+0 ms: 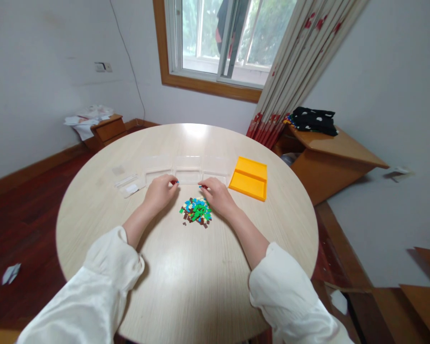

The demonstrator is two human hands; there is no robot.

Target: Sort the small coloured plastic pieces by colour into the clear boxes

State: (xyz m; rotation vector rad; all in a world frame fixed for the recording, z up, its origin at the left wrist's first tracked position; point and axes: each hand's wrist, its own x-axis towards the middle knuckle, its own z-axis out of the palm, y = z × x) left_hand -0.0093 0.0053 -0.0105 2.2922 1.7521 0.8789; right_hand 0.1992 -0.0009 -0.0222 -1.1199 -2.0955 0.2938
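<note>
A pile of small building bricks (197, 211) in green, blue, brown and cream lies on the round table. My left hand (162, 191) is beyond the pile to its left, thumb and fingers pinched on a tiny brick with blue showing at the tips. Across from it, my right hand (217, 192) pinches small bricks, partly hidden by its fingers, of which bits of blue and red show. Behind both hands stand clear plastic boxes (187, 176) in a row, their lids raised. The hands partly cover the front of the outer boxes.
An open yellow case (250, 185) rests right of the boxes. Clear packaging (129, 187) with a white label lies at the left on the pale round table (186, 286). Beyond the table are a wooden desk (329, 157) and a small cabinet (109, 130).
</note>
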